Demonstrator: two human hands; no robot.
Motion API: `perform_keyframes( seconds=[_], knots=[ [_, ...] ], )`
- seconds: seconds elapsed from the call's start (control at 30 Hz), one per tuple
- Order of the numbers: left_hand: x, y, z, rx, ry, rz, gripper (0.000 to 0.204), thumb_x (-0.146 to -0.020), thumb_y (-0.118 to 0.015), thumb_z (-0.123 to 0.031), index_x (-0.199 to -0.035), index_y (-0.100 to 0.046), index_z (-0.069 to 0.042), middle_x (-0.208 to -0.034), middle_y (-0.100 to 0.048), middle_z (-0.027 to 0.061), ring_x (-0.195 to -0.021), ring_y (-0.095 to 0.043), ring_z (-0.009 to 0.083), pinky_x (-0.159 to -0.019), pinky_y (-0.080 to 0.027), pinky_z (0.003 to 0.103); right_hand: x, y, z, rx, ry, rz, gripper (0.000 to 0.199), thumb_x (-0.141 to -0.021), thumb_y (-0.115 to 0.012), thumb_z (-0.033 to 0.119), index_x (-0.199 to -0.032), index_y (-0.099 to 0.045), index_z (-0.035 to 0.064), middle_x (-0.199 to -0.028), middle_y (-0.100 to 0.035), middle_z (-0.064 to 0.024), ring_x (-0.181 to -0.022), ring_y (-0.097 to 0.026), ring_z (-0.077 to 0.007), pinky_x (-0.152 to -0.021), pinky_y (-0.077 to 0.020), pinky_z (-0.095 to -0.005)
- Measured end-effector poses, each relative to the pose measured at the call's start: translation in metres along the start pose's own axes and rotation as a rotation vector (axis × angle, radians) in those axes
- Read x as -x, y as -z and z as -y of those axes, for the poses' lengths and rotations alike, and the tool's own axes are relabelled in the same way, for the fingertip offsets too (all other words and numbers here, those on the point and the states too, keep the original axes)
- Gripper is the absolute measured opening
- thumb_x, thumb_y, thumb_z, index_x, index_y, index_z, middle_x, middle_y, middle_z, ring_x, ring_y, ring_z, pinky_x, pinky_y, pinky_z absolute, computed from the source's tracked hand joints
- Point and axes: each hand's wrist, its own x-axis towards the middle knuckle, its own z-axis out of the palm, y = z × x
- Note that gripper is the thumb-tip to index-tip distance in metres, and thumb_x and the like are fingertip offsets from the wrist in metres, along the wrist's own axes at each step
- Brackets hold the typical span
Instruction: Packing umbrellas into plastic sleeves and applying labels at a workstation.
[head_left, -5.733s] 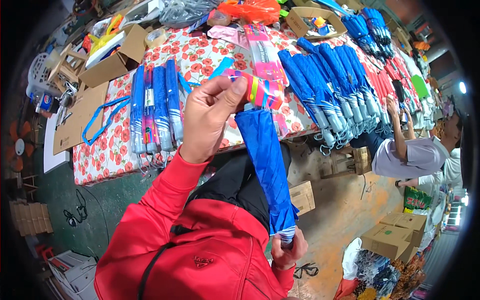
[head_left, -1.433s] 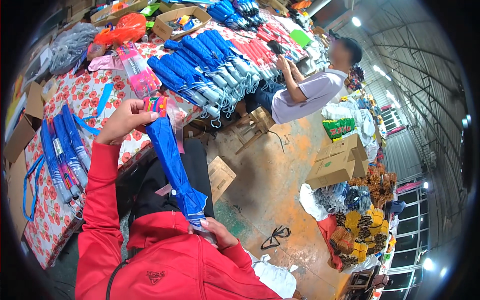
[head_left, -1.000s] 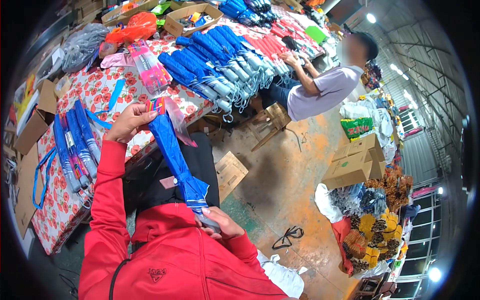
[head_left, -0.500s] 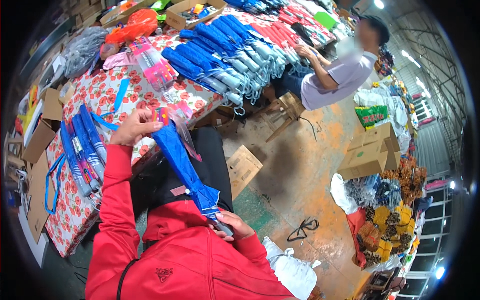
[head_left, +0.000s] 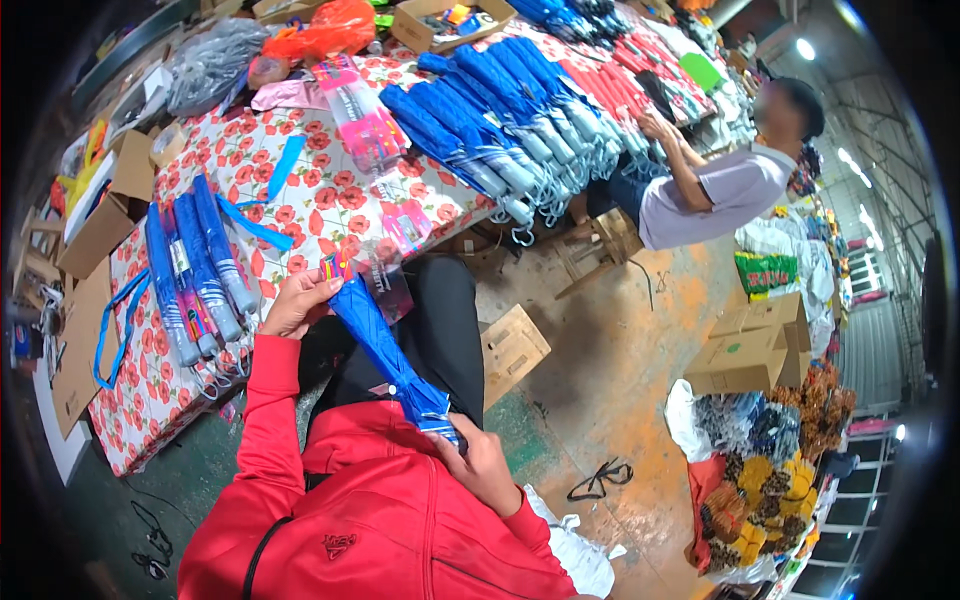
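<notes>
Left hand (head_left: pixel 297 303) fingers pinched on the far tip of a folded blue umbrella (head_left: pixel 385 352), right hand (head_left: pixel 480 463) fingers curled tight around its near handle end, above the lap.

An open brown cardboard box (head_left: pixel 105 215) sits at the left edge of the flowered worktop (head_left: pixel 250 160), with flat cardboard sheets (head_left: pixel 75 350) lying below it. Another open carton (head_left: pixel 450 20) of small coloured items stands at the far edge. Clear plastic sleeves with pink printed cards (head_left: pixel 360 120) lie mid-worktop, a smaller one (head_left: pixel 405 225) nearer the front edge. On the floor, a small brown box (head_left: pixel 512 350) lies beside the dark trousers, two stacked brown cartons (head_left: pixel 745 345) stand to the right, and a green printed bag (head_left: pixel 765 272) sits beyond them
</notes>
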Motion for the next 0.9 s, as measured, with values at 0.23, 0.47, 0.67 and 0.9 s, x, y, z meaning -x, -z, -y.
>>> perform_keyframes(
  seconds=[0.23,0.47,0.67,0.9],
  knots=[
    [-0.014,0.019,-0.013,-0.083,0.079,0.065,0.023,-0.092,-0.072,-0.018,-0.105,-0.066,0.001,-0.086,-0.071,0.0064,-0.062,-0.064,0.0091,-0.056,-0.053,0.019,-0.023,0.015,-0.005,-0.299,-0.234,0.264,0.031,-0.103,-0.055,0.030,-0.099,-0.065,0.0011,-0.075,-0.064,-0.0065,-0.051,-0.051,-0.0172,-0.050,-0.0424,-0.0267],
    [-0.030,0.021,-0.025,-0.028,0.084,0.173,0.022,-0.092,-0.072,-0.016,-0.104,-0.064,0.001,-0.085,-0.070,0.0064,-0.063,-0.063,0.0086,-0.055,-0.053,0.020,-0.035,0.020,-0.016,-0.788,-0.543,0.488,0.036,-0.106,-0.049,0.035,-0.089,-0.061,0.0058,-0.067,-0.059,-0.0033,-0.044,-0.044,-0.0098,-0.043,-0.0357,-0.0226],
    [-0.031,-0.004,-0.005,0.287,0.043,0.011,0.022,-0.091,-0.071,-0.016,-0.104,-0.063,0.000,-0.086,-0.068,0.0050,-0.066,-0.063,0.0073,-0.059,-0.054,0.021,-0.027,0.009,-0.027,-1.241,-0.808,0.440,0.040,-0.107,-0.046,0.039,-0.089,-0.059,0.0058,-0.063,-0.055,-0.0021,-0.040,-0.041,-0.0079,-0.037,-0.0320,-0.0204],
    [-0.048,-0.010,-0.002,0.188,0.078,0.230,0.022,-0.091,-0.071,-0.016,-0.104,-0.062,-0.001,-0.086,-0.067,0.0045,-0.070,-0.063,0.0074,-0.063,-0.054,0.021,-0.018,0.005,-0.034,-1.262,-0.821,0.381,0.040,-0.107,-0.045,0.039,-0.092,-0.058,0.0049,-0.063,-0.055,-0.0026,-0.040,-0.041,-0.0081,-0.035,-0.0302,-0.0207]
  ],
)
